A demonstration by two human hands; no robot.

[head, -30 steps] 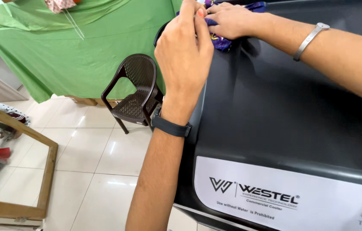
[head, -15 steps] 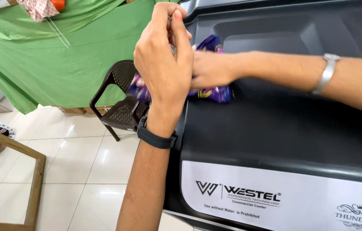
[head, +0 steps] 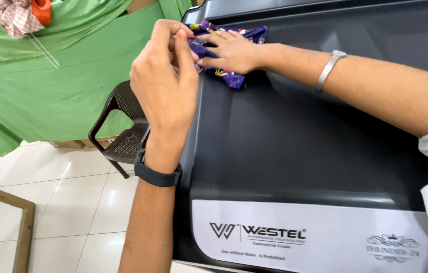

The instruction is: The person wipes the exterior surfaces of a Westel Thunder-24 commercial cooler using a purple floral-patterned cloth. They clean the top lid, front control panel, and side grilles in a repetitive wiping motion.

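Note:
A small piece of purple patterned cloth (head: 229, 76) lies near the far left corner of a large black plastic cooler top (head: 295, 146). My right hand (head: 229, 50) rests flat on the cloth, a silver bangle on that wrist. My left hand (head: 166, 83), with a black wristband, is raised at the cooler's left edge, its fingertips pinched on the cloth's near corner; what lies between the fingers is hidden by the back of the hand.
A dark plastic chair (head: 125, 131) stands on the white tiled floor (head: 67, 202) left of the cooler. A big green cloth (head: 47, 86) hangs behind it. A wooden frame (head: 22, 227) sits at the lower left.
The view has shifted a little, so the cloth and both hands sit higher and further left on the cooler top. My right hand now lies flatter on the cloth.

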